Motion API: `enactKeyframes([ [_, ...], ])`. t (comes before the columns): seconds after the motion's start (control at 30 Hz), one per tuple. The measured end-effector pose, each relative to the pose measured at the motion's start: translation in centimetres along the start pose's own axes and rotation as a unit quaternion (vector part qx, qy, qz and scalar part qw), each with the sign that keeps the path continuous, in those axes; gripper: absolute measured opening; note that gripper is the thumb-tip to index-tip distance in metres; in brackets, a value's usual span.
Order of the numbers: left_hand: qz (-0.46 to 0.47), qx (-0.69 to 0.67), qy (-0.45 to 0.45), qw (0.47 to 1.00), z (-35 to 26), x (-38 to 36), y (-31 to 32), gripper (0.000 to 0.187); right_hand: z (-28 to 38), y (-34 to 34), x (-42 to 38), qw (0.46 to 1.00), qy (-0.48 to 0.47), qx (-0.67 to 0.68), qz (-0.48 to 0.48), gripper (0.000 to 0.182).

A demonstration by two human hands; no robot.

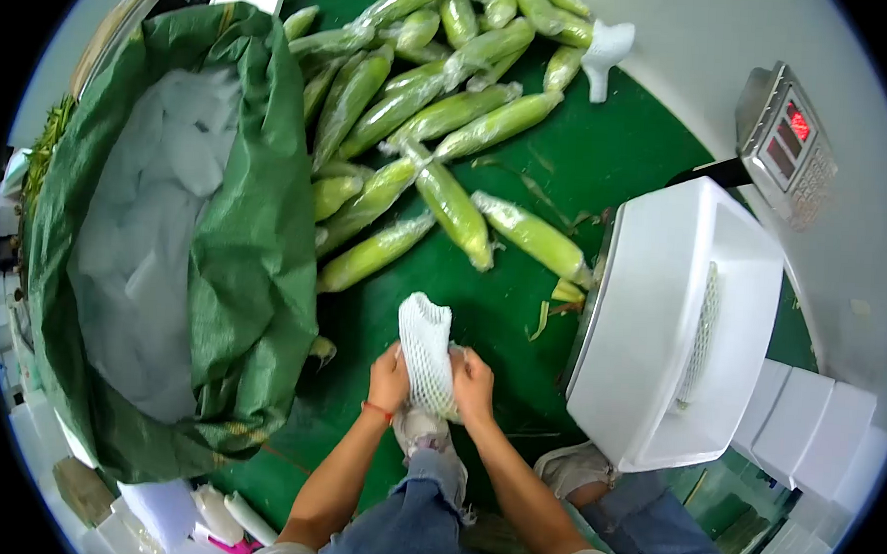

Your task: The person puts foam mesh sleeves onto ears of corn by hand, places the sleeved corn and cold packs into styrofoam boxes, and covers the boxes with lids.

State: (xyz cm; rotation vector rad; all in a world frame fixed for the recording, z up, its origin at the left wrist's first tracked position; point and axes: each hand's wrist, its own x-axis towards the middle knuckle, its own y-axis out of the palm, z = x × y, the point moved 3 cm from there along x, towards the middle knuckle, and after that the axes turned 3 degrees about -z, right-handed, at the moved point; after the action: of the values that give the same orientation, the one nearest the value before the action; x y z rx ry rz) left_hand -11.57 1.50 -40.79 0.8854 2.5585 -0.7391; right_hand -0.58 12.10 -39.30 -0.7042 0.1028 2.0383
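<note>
Between my two hands is a white foam net sleeve point(426, 351), held upright in front of me over the green floor. A little pale green shows at its lower end, so something seems to be inside, but I cannot make out how much. My left hand point(389, 382) grips the sleeve's left side, its fingers partly hidden. On the opposite side my right hand point(473, 385) is closed on the sleeve too. Beyond them lies a heap of plastic-wrapped ears of corn point(451, 213). Another white foam net point(607, 56) rests at the heap's far right.
To the left stands a green woven sack point(256, 259) full of clear, ice-like pieces point(158, 235). At right, a white foam box point(650, 316) holding a netted item point(700, 338) sits by a scale display point(788, 144) with red digits. Husk scraps point(565, 292) lie beside the box.
</note>
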Motion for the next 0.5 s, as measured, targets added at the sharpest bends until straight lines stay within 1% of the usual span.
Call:
enactKeyframes([
  [0.03, 0.013, -0.099, 0.006, 0.995, -0.3, -0.4, 0.7, 0.024, 0.1, 0.0, 0.1, 0.999, -0.031, 0.021, -0.011, 0.024],
  [0.07, 0.006, -0.168, -0.026, 0.985, 0.0, -1.6, 1.2, 0.023, -0.2, 0.0, -0.3, 0.998, -0.052, 0.040, -0.022, 0.023],
  [0.1, 0.016, -0.146, -0.014, 0.989, -2.8, -3.0, 0.2, 0.022, 3.3, -0.3, -1.8, 0.982, -0.162, 0.075, -0.063, 0.021],
  [0.13, 0.024, -0.123, 0.001, 0.992, -6.0, -3.8, -0.8, 0.021, 0.5, -0.1, -1.5, 0.963, -0.028, 0.269, -0.009, 0.019],
  [0.17, -0.005, -0.096, 0.084, 0.992, -8.5, -3.9, -1.5, 0.017, 2.0, -0.3, -1.8, 0.962, -0.078, 0.262, -0.002, 0.018],
  [0.2, -0.001, -0.105, 0.136, 0.985, -10.3, -3.6, -2.3, 0.015, 3.7, -0.4, -2.0, 0.958, -0.128, 0.255, 0.007, 0.017],
  [0.23, 0.010, -0.094, 0.156, 0.983, -10.4, -2.7, -2.6, 0.014, 3.6, -0.3, -1.5, 0.967, -0.126, 0.222, 0.017, 0.019],
  [0.3, 0.023, -0.064, 0.195, 0.978, -10.1, -1.3, -2.8, 0.015, 3.4, 0.4, -0.2, 0.969, -0.142, 0.201, 0.023, 0.021],
  [0.33, 0.014, -0.041, 0.188, 0.981, -9.1, -0.6, -2.8, 0.016, 3.1, 0.7, 0.5, 0.970, -0.150, 0.192, 0.025, 0.022],
  [0.37, 0.005, -0.019, 0.177, 0.984, -7.3, -0.1, -2.7, 0.016, 2.7, 0.5, 1.1, 0.976, -0.170, 0.121, 0.056, 0.023],
  [0.4, -0.002, 0.004, 0.164, 0.987, -5.3, 0.2, -2.4, 0.017, 1.1, 0.9, 1.3, 0.982, -0.119, 0.135, 0.059, 0.023],
  [0.43, -0.017, 0.035, 0.111, 0.993, -2.5, 0.8, -1.8, 0.020, -0.7, 1.5, 1.2, 0.985, -0.070, 0.148, 0.060, 0.023],
  [0.47, -0.027, 0.028, 0.117, 0.992, -0.2, 0.9, -1.2, 0.028, -1.6, 2.2, 1.5, 0.984, -0.030, 0.164, 0.061, 0.023],
  [0.5, -0.043, -0.053, 0.099, 0.993, -0.9, 1.0, -0.6, 0.032, -0.9, 2.7, 1.3, 0.981, -0.025, 0.191, 0.037, 0.021],
])
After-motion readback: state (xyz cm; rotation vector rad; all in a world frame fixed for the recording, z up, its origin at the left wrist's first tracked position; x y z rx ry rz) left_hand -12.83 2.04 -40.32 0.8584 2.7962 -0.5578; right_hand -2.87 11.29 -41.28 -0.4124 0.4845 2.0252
